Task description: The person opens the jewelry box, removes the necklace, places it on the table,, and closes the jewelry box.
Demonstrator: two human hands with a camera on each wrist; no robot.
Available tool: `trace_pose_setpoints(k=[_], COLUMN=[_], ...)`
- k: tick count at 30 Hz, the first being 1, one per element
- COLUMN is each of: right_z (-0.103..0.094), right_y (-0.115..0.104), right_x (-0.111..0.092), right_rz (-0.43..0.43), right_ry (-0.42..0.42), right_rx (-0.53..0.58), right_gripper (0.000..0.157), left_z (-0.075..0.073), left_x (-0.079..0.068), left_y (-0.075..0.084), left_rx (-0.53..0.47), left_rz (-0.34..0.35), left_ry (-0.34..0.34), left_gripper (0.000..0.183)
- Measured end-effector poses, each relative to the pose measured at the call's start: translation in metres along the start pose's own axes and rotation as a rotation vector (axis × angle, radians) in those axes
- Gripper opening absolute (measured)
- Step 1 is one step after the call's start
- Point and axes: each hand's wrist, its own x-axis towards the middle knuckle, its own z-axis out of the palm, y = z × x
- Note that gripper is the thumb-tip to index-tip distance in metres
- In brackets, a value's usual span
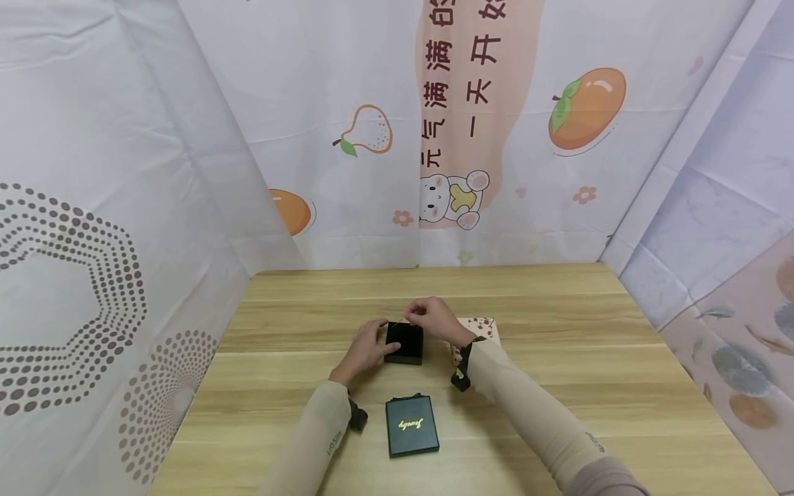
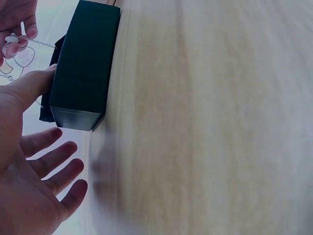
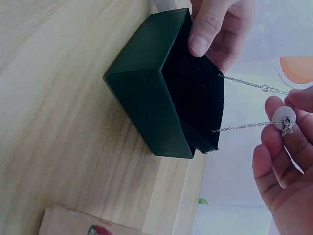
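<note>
My left hand [image 1: 367, 349] is at the left side of a dark green jewelry box [image 2: 85, 58]. Its thumb lies over the rim against the black insert [image 3: 203, 93]; the other fingers are straight and spread just outside the wall. Beyond the box my right hand [image 1: 431, 317] pinches a silver chain necklace [image 3: 244, 127] between thumb and fingertips. A white disc [image 3: 284, 117] with a small silver charm rests against those fingers. Two strands of chain run taut from the hand to the insert, which is tilted partly out of the box opening.
The box lid [image 1: 412, 427], dark green with gold "Jewelry" lettering and a ribbon bow, lies on the wooden table [image 1: 298, 331] near me. A cream floral-patterned card or packet [image 1: 486, 327] sits right of the box, partly under my right wrist. Printed cloth [image 1: 347, 69] hangs behind.
</note>
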Motion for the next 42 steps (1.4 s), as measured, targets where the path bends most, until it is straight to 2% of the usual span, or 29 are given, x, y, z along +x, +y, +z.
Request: trace_pose_setpoints(k=[14,23,36,42], right_z=[-0.0001,-0.0019,-0.0014,-0.0028], right_y=[-0.0015,-0.0019,-0.0048,-0.006], right_x=[-0.0048,-0.0044,-0.0058,-0.0063], right_rz=[-0.016,-0.006,-0.001,0.012], right_ry=[0.003,0.003,0.0,-0.002], right_rx=[0.025,-0.008,0.005,0.004], right_gripper=[0.017,0.014,0.015,0.018], left_z=[0.0028,0.0037,0.0023,0.0008], left_x=[-0.0017,-0.0017,-0.0022,-0.0022], left_y=[-0.0012,0.0022,0.0044,0.0024], left_rx=[0.013,0.031,0.066,0.029], left_rz=[0.012,0.035,0.021,0.021], left_ry=[0.054,0.06,0.077,0.082], left_gripper=[0.057,0.064,0.055,0.043])
